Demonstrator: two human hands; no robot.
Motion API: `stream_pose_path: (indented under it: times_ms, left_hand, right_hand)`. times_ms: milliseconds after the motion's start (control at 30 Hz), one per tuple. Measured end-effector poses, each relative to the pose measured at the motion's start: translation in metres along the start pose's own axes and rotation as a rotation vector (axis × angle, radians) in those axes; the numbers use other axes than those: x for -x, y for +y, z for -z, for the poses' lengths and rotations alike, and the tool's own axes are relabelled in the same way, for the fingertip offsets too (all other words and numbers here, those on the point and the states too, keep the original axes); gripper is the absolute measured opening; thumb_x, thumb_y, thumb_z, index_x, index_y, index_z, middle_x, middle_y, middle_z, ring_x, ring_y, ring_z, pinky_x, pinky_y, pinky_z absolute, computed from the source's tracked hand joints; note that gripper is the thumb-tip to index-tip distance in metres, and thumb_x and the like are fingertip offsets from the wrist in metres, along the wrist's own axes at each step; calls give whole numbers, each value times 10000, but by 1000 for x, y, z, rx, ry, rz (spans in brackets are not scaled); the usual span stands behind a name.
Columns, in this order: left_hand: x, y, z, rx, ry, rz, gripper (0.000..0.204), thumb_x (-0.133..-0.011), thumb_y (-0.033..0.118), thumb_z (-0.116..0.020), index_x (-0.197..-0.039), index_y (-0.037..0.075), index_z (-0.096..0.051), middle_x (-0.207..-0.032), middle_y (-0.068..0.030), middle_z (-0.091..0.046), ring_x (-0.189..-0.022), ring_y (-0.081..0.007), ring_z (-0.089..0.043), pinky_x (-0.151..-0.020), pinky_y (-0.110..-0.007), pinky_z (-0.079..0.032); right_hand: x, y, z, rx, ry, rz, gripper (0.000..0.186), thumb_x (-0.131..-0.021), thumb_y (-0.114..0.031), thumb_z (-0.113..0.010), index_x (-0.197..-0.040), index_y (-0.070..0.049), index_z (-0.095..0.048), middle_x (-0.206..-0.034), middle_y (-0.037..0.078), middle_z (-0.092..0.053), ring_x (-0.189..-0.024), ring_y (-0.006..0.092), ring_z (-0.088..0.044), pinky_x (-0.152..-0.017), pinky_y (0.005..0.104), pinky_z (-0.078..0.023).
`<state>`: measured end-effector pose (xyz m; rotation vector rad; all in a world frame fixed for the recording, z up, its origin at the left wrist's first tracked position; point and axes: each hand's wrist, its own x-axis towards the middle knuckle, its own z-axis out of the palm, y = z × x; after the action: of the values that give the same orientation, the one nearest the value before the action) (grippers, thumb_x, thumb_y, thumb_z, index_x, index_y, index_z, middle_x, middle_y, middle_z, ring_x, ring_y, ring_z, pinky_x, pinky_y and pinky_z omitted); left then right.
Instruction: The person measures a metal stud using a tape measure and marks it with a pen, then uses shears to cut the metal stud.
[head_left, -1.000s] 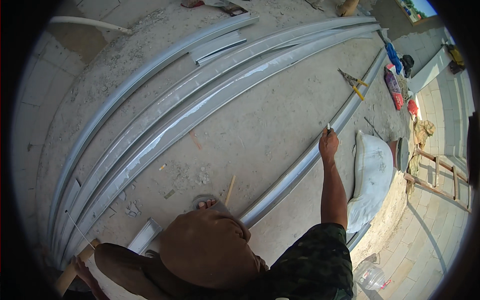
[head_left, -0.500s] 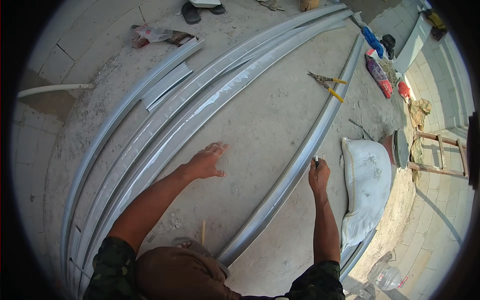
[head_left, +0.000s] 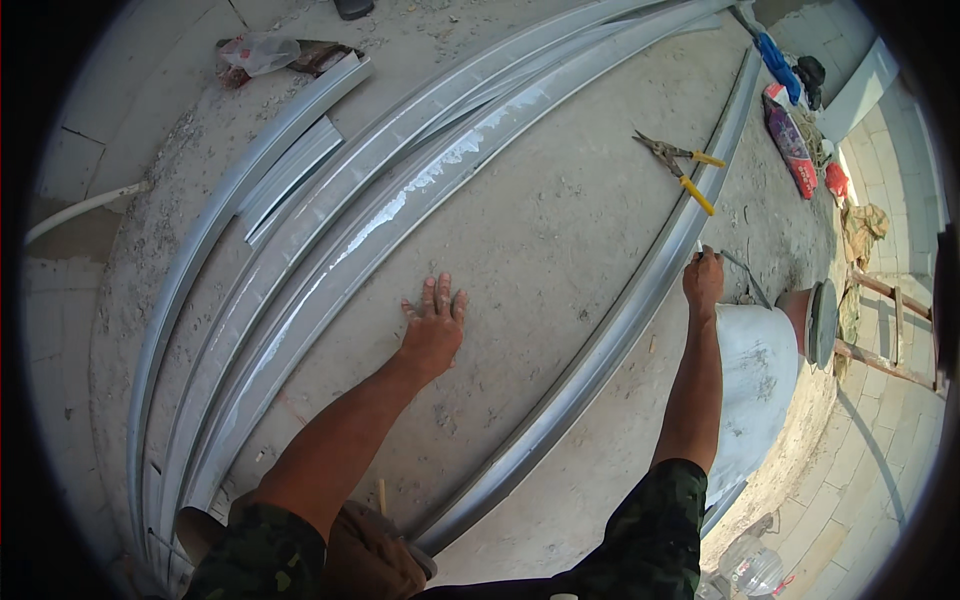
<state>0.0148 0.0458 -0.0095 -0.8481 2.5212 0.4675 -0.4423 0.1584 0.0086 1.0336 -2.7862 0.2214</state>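
My left hand is open, fingers spread over the dusty concrete floor, between the pile of metal channels and a single channel. My right hand is closed around a small pen-like marker, mostly hidden by the fingers, at the right edge of that single silver metal channel. Farther along, a pair of tin snips with yellow handles lies with its handles across the same channel. Close to the right of my right hand is a thin grey bent rod on the floor.
Several long metal channels lie at the left, with a short piece among them. At right are a white sack, a bucket, a wooden ladder and a red and purple bag. A plastic bottle lies near the lower right.
My right hand has moved forward and right along the channel, toward the tin snips. My left hand has shifted slightly right and its fingers now spread forward. The view has moved too.
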Motion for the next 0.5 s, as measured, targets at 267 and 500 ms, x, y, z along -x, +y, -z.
stream_pose_path:
  times_ms: [267,500]
  left_hand:
    - [4,-11,-12,-74,59,18,1053,-688,333,-837,-1468,-45,-239,-1516,-371,-99,-1395,-526,-192,-972,-677,-393]
    - [5,-11,-16,-44,77,-10,1037,-695,327,-831,-1465,-46,-245,-1516,-370,-99,-1397,-530,-182,-969,-695,-378]
  right_hand:
    - [-88,-36,-41,118,-6,27,462,-895,-72,-478,-1344,-68,-371,-1329,217,-448,-1020,432,-613,-818,521,-526]
    - [-96,-42,-67,204,-151,-22,195,-915,-133,-456,-1073,-49,-534,-1081,193,-582,-942,413,-648,-763,516,-536]
